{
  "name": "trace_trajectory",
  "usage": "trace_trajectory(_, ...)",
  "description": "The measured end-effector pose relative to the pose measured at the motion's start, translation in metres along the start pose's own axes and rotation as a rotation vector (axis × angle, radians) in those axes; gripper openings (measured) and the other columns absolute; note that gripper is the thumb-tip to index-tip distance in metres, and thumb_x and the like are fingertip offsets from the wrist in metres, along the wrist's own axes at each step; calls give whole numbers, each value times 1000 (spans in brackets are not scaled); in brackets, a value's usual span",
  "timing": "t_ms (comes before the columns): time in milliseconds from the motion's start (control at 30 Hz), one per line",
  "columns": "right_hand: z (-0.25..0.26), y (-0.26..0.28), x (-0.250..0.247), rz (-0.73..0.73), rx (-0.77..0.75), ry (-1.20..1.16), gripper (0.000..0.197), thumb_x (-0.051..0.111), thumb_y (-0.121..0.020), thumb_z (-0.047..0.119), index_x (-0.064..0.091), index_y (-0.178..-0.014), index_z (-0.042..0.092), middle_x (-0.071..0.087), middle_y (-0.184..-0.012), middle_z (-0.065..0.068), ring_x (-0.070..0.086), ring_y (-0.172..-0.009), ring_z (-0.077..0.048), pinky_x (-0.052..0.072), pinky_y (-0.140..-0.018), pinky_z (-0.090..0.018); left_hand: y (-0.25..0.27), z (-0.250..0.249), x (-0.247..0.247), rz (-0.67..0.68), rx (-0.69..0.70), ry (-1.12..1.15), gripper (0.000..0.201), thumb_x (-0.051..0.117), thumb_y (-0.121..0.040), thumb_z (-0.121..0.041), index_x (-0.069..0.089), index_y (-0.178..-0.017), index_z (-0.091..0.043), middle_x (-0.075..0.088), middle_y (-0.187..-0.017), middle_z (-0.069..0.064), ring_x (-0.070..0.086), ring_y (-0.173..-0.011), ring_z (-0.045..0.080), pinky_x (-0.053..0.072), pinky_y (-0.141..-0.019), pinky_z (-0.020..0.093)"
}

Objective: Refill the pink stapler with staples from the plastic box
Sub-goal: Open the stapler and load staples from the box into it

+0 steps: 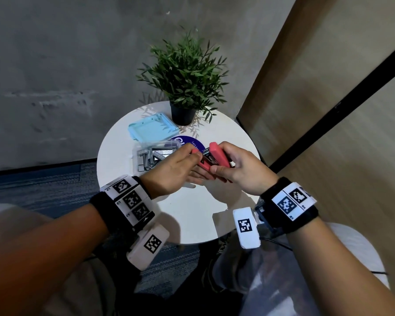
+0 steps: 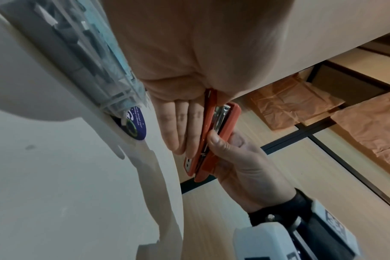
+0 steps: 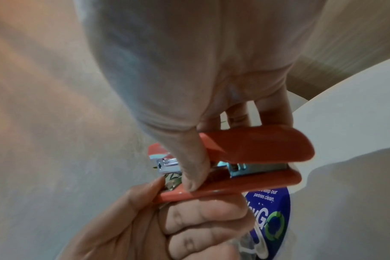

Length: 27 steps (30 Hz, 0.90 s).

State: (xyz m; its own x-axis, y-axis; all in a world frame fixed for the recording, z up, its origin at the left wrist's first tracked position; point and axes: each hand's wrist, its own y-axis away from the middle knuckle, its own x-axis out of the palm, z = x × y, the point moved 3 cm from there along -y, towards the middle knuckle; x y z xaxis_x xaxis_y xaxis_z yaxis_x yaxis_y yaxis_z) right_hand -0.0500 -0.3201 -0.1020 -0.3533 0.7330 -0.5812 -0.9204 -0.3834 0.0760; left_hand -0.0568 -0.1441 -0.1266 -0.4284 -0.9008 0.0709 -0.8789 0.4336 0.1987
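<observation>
Stapler (image 1: pixel 211 158), pink, held in the air between both hands above the round white table (image 1: pixel 192 215), just in front of the clear plastic box (image 1: pixel 154 155) of staples. Right hand (image 1: pixel 242 168) grips the body, thumb pressed on the near side and fingers curled over the top cover. Left hand (image 1: pixel 180 167) lies under the base with fingers nearly straight in the left wrist view, thumb bearing on the front end; the right wrist view shows its fingers more folded, so I read it as supporting and pinching the base at once. Top cover sits slightly lifted off the base, metal magazine (image 3: pixel 245 168) showing in the gap. Judgement: small, light, rigid object; smooth plastic shell likely a bit slippery, so hold the sides of the base, not the cover, which must swing freely. Spring-loaded parts may snap back; keep fingertips off the metal channel. Staple strips in the box look brittle and liable to break if pinched hard. Box lid (image 1: pixel 152 127), pale blue, lies behind the box. Potted plant (image 1: pixel 184 74) stands at the far table edge; a round blue sticker (image 3: pixel 269 223) is on the tabletop. Grey wall behind, wood-tone panels to the right, carpeted floor below.
</observation>
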Motion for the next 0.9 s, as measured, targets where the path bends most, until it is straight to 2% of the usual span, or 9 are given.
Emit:
trace_trajectory(133, 8, 1, -11, -71, 17, -189, 20, 68, -93, 7, 56, -109, 7, 66, -96, 6, 63, -90, -14, 54, -76, -45, -4, 2, -9, -29, -23, 38, 41, 29, -108, -20, 47, -116, 15, 73, -96, 29, 73, -90, 41, 57, -87, 53)
trace_trajectory(267, 10, 2, -17, -83, -6, -237, 19, 68, -93, 5, 56, -107, 6, 70, -111, -19, 69, -101, -16, 56, -89, -43, -6, 1, -11, -22, -33, 75, 40, 30, -108, -22, 54, -110, 10, 73, -97, 30, 72, -94, 43, 54, -91, 57)
trace_trajectory(333, 9, 2, -22, -146, -22, -341, 16, 65, -93, 1, 55, -102, 10, 70, -110, -25, 71, -103, -25, 55, -94, -43, -7, 0, -14, -29, -33, 112, 38, 29, -108, -22, 51, -114, 8, 74, -97, 28, 72, -95, 42, 53, -94, 55)
trace_trajectory(467, 7, 4, -37, -309, -67, -603, 11, 67, -88, 8, 59, -94, 13, 72, -102, -16, 69, -104, -32, 57, -90, -48, -10, -9, -21, -46, 20, 164, 36, 27, -108, -20, 39, -124, 9, 73, -100, 29, 72, -97, 41, 56, -91, 50)
trace_trajectory(533, 4, 6, -42, -344, -61, -658, 4, 65, -88, 11, 64, -91, 13, 72, -102, -15, 67, -105, -35, 57, -89, -51, -9, -16, -24, -53, 55, 139, 32, 26, -108, -20, 44, -116, 5, 72, -104, 29, 72, -98, 39, 58, -89, 43)
trace_trajectory(600, -1, 6, -50, -393, -21, -696, 6, 63, -91, 8, 65, -88, 13, 72, -100, -14, 70, -99, -33, 57, -92, -51, -8, -19, -26, -58, 82, 146, 26, 25, -108, -20, 47, -104, -7, 71, -105, 29, 72, -99, 39, 58, -90, 44)
trace_trajectory(667, -10, 5, -58, -430, 51, -710, 10, 63, -93, 3, 64, -91, 13, 73, -97, -12, 74, -89, -28, 59, -88, -47, -8, -18, -30, -74, 98, 166, 23, 24, -108, -20, 43, -102, -8, 70, -106, 30, 71, -101, 41, 56, -92, 46)
trace_trajectory(767, -26, 4, -62, -416, 185, -580, 15, 69, -91, 5, 62, -97, 17, 72, -88, -4, 72, -74, -19, 58, -69, -34, -9, -17, -37, -106, 103, 216, 19, 24, -109, -20, 39, -109, -8, 67, -109, 35, 70, -101, 43, 57, -90, 46)
trace_trajectory(900, -36, 0, -50, -326, 200, 41, 4, 71, -92, 25, 68, -90, 25, 66, -83, 0, 57, -74, -14, 40, -65, -27, -10, -18, -45, -122, 110, 257, 27, 25, -108, -19, 43, -120, -2, 68, -105, 36, 69, -101, 46, 58, -89, 47)
